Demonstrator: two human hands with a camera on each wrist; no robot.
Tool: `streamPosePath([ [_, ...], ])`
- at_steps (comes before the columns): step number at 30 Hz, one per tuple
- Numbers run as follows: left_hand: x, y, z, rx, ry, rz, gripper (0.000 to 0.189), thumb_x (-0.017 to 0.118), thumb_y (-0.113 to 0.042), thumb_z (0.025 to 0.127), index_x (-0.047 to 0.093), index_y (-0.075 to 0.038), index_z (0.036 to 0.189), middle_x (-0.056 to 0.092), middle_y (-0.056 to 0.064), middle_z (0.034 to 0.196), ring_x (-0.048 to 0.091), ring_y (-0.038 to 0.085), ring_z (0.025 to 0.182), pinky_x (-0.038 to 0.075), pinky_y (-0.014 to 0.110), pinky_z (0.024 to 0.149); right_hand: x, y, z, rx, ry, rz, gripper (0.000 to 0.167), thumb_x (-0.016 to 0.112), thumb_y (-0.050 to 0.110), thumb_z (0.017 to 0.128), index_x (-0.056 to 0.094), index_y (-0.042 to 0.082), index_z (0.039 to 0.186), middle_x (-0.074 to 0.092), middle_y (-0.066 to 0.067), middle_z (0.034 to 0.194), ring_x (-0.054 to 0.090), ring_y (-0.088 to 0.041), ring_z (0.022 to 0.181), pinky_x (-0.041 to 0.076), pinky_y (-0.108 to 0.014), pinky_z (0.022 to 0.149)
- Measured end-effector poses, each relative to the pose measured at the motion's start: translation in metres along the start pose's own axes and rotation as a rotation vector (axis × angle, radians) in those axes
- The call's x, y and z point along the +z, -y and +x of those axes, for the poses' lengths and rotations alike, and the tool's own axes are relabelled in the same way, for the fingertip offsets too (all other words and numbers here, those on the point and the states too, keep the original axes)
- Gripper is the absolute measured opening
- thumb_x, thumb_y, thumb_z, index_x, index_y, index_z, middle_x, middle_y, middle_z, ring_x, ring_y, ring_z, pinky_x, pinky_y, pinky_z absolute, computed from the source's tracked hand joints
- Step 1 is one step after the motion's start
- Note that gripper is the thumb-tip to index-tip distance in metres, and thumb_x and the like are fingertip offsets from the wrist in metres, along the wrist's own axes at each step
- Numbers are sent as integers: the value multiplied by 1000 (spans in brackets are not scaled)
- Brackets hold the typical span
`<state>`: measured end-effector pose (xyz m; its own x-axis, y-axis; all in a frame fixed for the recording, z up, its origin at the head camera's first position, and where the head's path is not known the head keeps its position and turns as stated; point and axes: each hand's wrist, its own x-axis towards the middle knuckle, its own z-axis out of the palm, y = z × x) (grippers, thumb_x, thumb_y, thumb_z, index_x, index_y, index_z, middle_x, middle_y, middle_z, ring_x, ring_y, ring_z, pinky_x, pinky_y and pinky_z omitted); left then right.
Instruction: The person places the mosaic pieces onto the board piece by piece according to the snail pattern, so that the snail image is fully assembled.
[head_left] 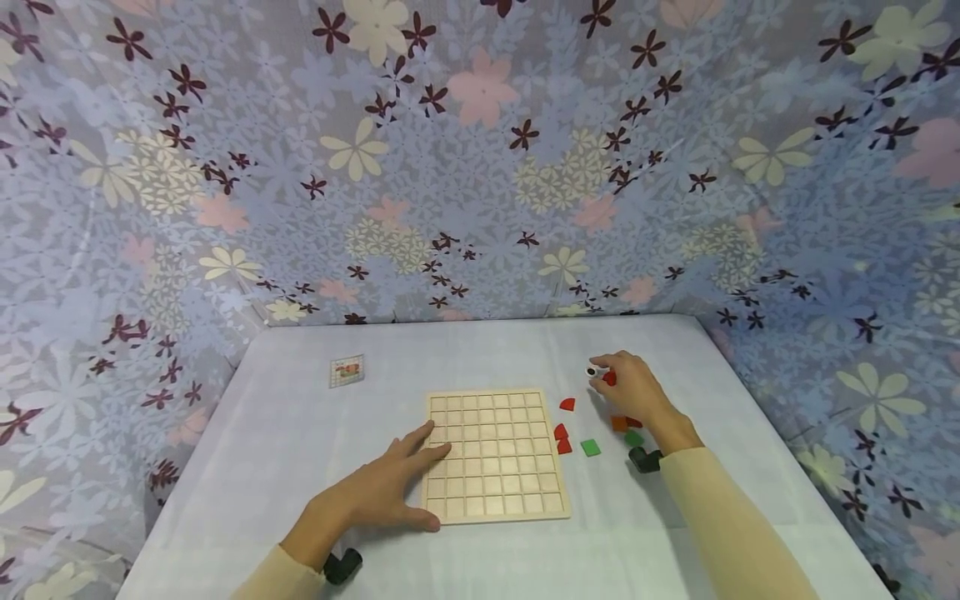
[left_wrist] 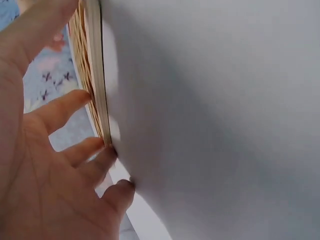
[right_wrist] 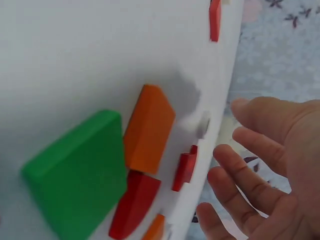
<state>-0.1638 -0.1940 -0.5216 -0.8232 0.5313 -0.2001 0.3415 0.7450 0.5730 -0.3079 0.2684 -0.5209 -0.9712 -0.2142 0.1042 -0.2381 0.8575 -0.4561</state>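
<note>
My left hand (head_left: 386,482) lies at the left side of a square wooden grid board (head_left: 491,457), fingers spread. Two of its fingertips reach over the frame, and the thumb is by the near left corner. In the left wrist view, its fingertips touch the board's side edge (left_wrist: 98,75). Over at the right, my right hand (head_left: 636,390) reaches above a small white piece with a black dot (head_left: 592,372) and a red piece (head_left: 610,378). The right wrist view shows its fingers (right_wrist: 240,195) loosely bent and apart from the thumb, with nothing between them.
Between board and right hand lie red quarter-round pieces (head_left: 567,404) and a green square (head_left: 591,447). An orange square (head_left: 618,423) and another green piece (head_left: 633,437) sit under the right wrist. A small picture card (head_left: 347,371) lies back left. Flowered cloth (head_left: 480,167) stands behind the table.
</note>
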Motion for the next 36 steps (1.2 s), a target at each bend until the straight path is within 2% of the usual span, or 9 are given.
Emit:
streamPosePath([
  [3, -5, 4, 0, -25, -10, -18, 120, 104, -58, 82, 44, -24, 181, 13, 16, 198, 21, 76, 170, 39, 89, 129, 2, -5, 6, 21, 9, -2, 45, 82, 14, 108, 76, -4, 148, 79, -25, 127, 70, -44, 116, 59, -69, 112],
  [7, -7, 5, 1, -31, -30, -21, 125, 108, -54, 76, 48, -19, 179, 18, 19, 197, 23, 67, 174, 36, 84, 135, 5, -9, 10, 58, 24, -1, 38, 82, 12, 107, 79, -3, 142, 80, -22, 119, 69, -40, 112, 59, -66, 110],
  [11, -6, 4, 3, -4, -53, -5, 126, 110, -52, 73, 50, -16, 177, 24, 21, 195, 28, 59, 177, 41, 80, 134, 7, -11, 10, 99, 25, 2, 31, 80, 11, 108, 82, 0, 138, 79, -22, 121, 70, -42, 116, 59, -67, 114],
  [15, -4, 2, 4, 2, -74, 26, 126, 110, -52, 70, 52, -14, 175, 28, 21, 193, 33, 55, 176, 49, 78, 129, 7, -10, 10, 93, 24, -3, 26, 80, 12, 109, 84, 1, 133, 81, -21, 123, 71, -45, 121, 57, -69, 116],
  [24, -3, 0, 6, -37, -72, 53, 129, 110, -56, 67, 52, -18, 175, 28, 20, 193, 36, 53, 175, 54, 78, 125, 7, -2, 12, 81, 13, -46, 23, 83, 16, 108, 84, -1, 124, 80, -20, 116, 74, -41, 112, 62, -64, 105],
  [30, -3, 4, 5, -19, -84, 49, 129, 111, -54, 66, 52, -15, 174, 29, 22, 192, 38, 57, 174, 54, 79, 124, 13, 8, 15, 65, 4, 12, 26, 83, 18, 108, 83, -2, 125, 80, -21, 118, 74, -38, 110, 63, -61, 103],
  [36, -3, 9, 4, 0, -93, 31, 129, 111, -52, 67, 51, -13, 174, 28, 25, 192, 36, 63, 172, 49, 81, 127, 24, 29, 16, -11, 0, 77, 24, 85, 17, 106, 83, 0, 123, 81, -17, 116, 76, -35, 109, 67, -58, 101],
])
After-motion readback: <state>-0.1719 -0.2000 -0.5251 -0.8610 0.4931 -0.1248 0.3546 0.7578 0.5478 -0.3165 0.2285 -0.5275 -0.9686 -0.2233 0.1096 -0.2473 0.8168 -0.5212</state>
